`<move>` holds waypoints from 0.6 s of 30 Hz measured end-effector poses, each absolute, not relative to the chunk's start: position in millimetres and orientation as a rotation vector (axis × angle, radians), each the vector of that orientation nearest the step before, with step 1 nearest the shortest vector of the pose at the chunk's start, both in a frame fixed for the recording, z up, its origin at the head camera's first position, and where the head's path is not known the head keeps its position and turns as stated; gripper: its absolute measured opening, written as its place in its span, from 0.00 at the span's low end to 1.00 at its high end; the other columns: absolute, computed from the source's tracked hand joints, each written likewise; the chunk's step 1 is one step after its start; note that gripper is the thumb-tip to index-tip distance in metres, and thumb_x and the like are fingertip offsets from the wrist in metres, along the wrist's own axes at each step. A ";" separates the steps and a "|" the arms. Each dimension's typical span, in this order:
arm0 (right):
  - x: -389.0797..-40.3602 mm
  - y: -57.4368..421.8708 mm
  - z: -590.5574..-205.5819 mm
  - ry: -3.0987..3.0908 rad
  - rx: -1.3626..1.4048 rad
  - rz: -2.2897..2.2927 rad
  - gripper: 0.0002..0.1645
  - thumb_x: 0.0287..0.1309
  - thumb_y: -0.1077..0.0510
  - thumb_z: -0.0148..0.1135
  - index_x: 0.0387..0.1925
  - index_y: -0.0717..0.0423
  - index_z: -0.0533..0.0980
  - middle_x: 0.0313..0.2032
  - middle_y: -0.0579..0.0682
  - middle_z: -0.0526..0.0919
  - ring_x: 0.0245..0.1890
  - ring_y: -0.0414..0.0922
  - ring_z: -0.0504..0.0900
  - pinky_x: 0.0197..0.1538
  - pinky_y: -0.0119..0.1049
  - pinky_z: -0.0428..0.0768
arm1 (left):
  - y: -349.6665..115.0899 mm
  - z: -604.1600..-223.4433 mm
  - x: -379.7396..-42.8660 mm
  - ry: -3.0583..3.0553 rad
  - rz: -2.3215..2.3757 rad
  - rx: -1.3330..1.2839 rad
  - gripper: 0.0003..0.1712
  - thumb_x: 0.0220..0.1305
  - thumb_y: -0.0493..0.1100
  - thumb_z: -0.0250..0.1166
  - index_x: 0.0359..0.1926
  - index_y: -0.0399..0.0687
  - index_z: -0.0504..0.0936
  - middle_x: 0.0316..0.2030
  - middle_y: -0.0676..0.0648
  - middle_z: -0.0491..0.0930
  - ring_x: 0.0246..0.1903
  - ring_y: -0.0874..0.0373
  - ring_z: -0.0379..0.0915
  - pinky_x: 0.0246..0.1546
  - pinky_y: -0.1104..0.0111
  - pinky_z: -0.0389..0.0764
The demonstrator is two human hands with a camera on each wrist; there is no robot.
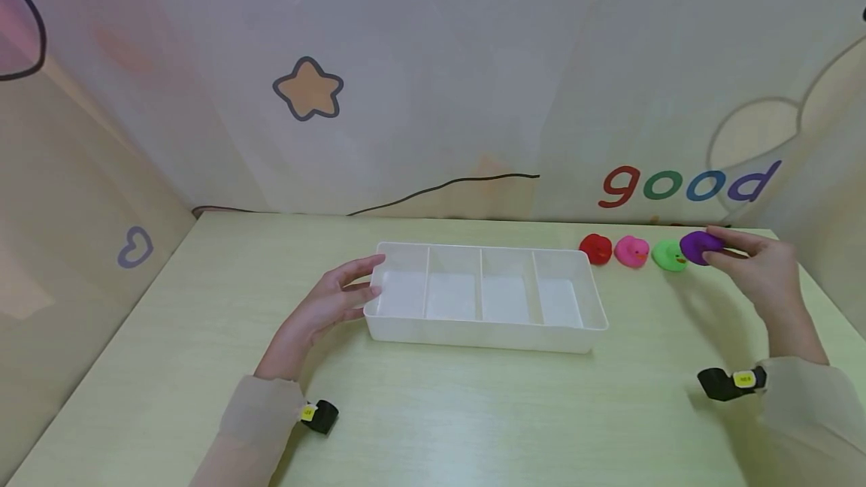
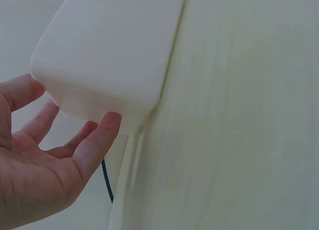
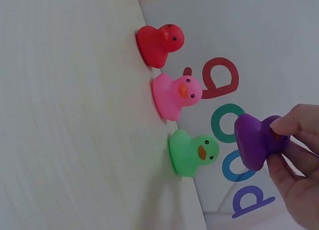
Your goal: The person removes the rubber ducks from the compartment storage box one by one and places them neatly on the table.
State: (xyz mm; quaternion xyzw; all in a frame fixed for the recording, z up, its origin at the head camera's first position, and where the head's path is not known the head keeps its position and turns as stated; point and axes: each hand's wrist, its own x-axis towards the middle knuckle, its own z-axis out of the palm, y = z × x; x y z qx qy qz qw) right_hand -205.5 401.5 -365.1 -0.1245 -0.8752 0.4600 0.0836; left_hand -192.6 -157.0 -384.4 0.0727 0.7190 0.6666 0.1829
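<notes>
My right hand (image 1: 763, 269) pinches a purple rubber duck (image 3: 258, 140) by its head, between thumb and fingers. In the right wrist view the duck is lifted off the table. Beside it a green rubber duck (image 3: 192, 152), a pink one (image 3: 175, 96) and a red one (image 3: 158, 44) stand in a row on the table. My left hand (image 1: 337, 295) touches the left end of a white divided tray (image 1: 480, 335) with its fingertips. In the left wrist view its fingers (image 2: 102, 140) are spread against the tray's end wall, thumb and fingers apart.
Low dividers split the tray into several compartments, with no ducks inside. The pale wooden table (image 1: 460, 419) meets a printed backdrop (image 1: 440, 96) right behind the ducks. A side panel (image 1: 81, 246) borders the table on the left.
</notes>
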 end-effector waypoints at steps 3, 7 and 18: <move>-209.2 407.4 -368.3 -2.613 -0.391 1.346 0.29 0.52 0.48 0.63 0.58 0.45 0.72 0.48 0.37 0.73 0.37 0.26 0.72 0.38 0.18 0.75 | -156.9 -384.3 -192.3 2.028 1.881 0.203 0.33 0.61 0.36 0.59 0.66 0.48 0.60 0.63 0.41 0.56 0.57 0.45 0.61 0.49 0.58 0.75; -214.1 412.4 -371.5 -2.595 -0.410 1.309 0.28 0.52 0.49 0.63 0.57 0.45 0.73 0.50 0.41 0.72 0.37 0.26 0.70 0.36 0.16 0.73 | -156.7 -384.6 -192.3 2.020 1.885 0.199 0.33 0.61 0.36 0.59 0.66 0.48 0.60 0.63 0.41 0.57 0.56 0.46 0.62 0.48 0.59 0.76; -237.6 462.3 -402.8 -2.663 -0.481 1.206 0.30 0.51 0.41 0.61 0.58 0.37 0.70 0.46 0.30 0.73 0.45 0.34 0.68 0.37 0.25 0.75 | -156.4 -385.4 -192.4 2.012 1.890 0.210 0.33 0.61 0.36 0.59 0.66 0.48 0.60 0.63 0.41 0.56 0.54 0.48 0.64 0.47 0.60 0.76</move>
